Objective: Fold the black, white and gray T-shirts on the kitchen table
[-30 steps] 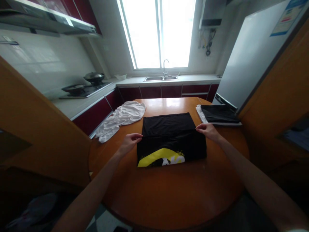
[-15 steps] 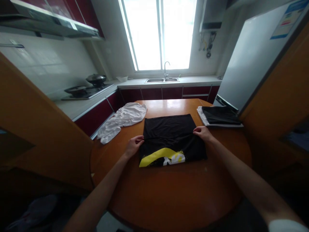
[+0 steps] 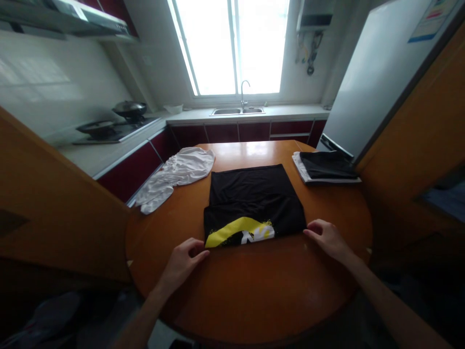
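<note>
A black shirt (image 3: 254,194) with a yellow and white print along its near edge lies folded into a rough rectangle on the round wooden table (image 3: 254,291). My left hand (image 3: 184,259) is at the shirt's near left corner, thumb and fingers apart, with nothing seen between them. At the near right corner is my right hand (image 3: 325,237), its thumb and fingertips close to the cloth and slightly apart.
A crumpled white garment (image 3: 178,174) lies at the table's back left. Folded black and white clothes (image 3: 327,166) are stacked at the back right. Beyond stand a counter with a sink (image 3: 238,111), a stove with pans (image 3: 129,109) and a fridge (image 3: 359,77).
Both hands have come off the shirt's side edges and moved nearer, down to its near corners. The view has shifted slightly. The shirt keeps roughly the same shape.
</note>
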The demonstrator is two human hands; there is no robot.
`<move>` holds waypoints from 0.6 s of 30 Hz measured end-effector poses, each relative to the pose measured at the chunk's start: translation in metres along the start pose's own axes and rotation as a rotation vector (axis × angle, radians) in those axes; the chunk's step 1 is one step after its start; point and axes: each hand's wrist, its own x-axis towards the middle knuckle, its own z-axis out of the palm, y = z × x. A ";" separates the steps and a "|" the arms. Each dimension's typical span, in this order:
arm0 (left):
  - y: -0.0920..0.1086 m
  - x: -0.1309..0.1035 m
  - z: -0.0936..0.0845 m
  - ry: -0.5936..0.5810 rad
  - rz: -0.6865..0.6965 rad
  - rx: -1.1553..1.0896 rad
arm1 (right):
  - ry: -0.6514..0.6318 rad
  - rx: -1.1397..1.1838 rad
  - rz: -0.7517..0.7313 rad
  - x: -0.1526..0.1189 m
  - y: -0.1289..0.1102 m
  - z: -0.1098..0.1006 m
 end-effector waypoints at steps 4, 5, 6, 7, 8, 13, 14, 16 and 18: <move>0.000 0.007 0.001 0.074 0.083 0.026 | 0.030 -0.003 -0.030 0.006 -0.010 0.003; -0.002 0.009 -0.004 0.089 0.111 0.042 | 0.030 0.009 -0.037 0.006 -0.013 0.003; -0.005 0.010 -0.011 0.111 0.136 0.063 | 0.028 0.022 -0.046 0.005 -0.017 0.002; -0.008 0.010 -0.018 0.132 0.156 0.085 | 0.022 0.032 -0.056 0.001 -0.021 0.002; -0.012 0.010 -0.025 0.145 0.171 0.107 | 0.013 0.034 -0.065 -0.004 -0.024 0.002; -0.031 -0.010 -0.041 0.066 0.165 0.157 | -0.006 -0.041 -0.084 -0.046 -0.032 0.012; -0.034 -0.015 -0.040 0.045 0.151 0.148 | -0.003 -0.065 -0.085 -0.054 -0.030 0.015; -0.037 -0.023 -0.036 0.015 0.117 0.115 | 0.000 -0.119 -0.086 -0.067 -0.026 0.020; -0.037 -0.026 -0.035 -0.006 0.080 0.082 | -0.017 -0.166 -0.071 -0.071 -0.022 0.019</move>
